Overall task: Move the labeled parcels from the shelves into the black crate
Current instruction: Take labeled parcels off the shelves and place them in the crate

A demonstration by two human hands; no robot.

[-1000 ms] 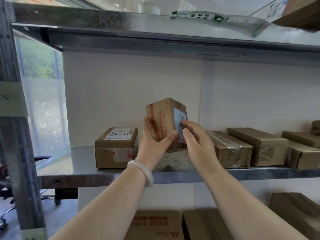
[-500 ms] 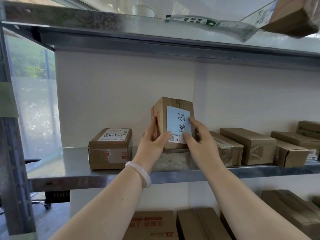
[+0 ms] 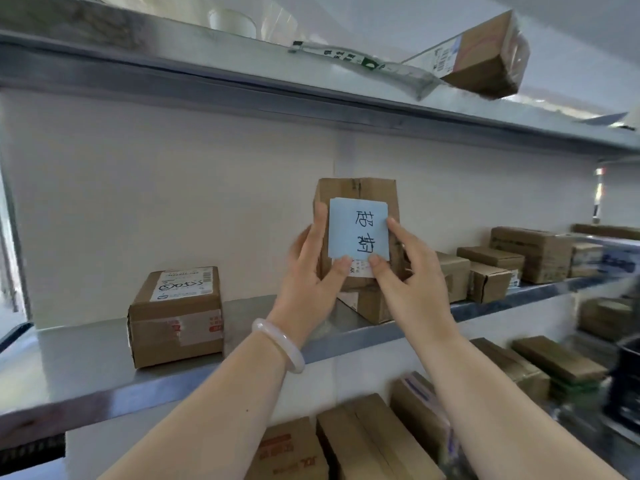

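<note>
The left hand [image 3: 306, 271] and right hand [image 3: 412, 289] are gripping the labeled parcel [image 3: 356, 188] upright between them, with the shelf [image 3: 86, 358] just below the grip. I judge that pressing firmly with both thumbs while carrying it to the crate is preventing slipping.

Two hands [image 3: 308, 271] [image 3: 412, 289]; one held parcel [image 3: 356, 188]; one blue note [image 3: 346, 226] — one bangle [image 3: 280, 344]
</note>
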